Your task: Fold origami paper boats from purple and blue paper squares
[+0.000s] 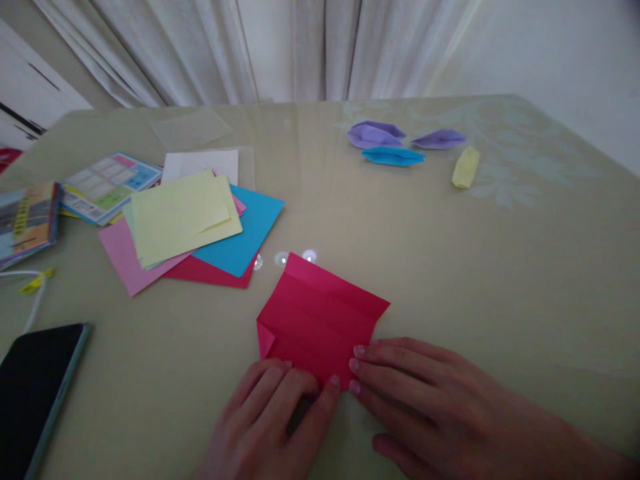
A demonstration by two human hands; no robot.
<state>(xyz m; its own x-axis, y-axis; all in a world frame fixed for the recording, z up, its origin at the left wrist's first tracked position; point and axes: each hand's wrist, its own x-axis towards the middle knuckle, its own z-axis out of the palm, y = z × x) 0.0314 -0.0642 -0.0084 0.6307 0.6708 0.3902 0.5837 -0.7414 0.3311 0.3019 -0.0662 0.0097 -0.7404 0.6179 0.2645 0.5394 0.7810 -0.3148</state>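
A creased sheet of red origami paper (325, 313) lies on the table in front of me, a small flap folded in at its left corner. My left hand (280, 413) is closed on the near edge, its fingers bent over the paper and the thumb tip on the edge; part of that edge is hidden under it. At the near right corner, my right hand (415, 393) rests with its fingers stretched out flat, fingertips touching the paper. The right thumb is tucked low beside the fingers.
Left of the red sheet lies a pile of coloured paper, with a yellow sheet (175, 213) on top and a blue sheet (250, 227) below. A phone (40, 393) lies at the left. Folded purple (375, 135), blue (393, 157) and yellow (466, 168) paper pieces sit at the back right.
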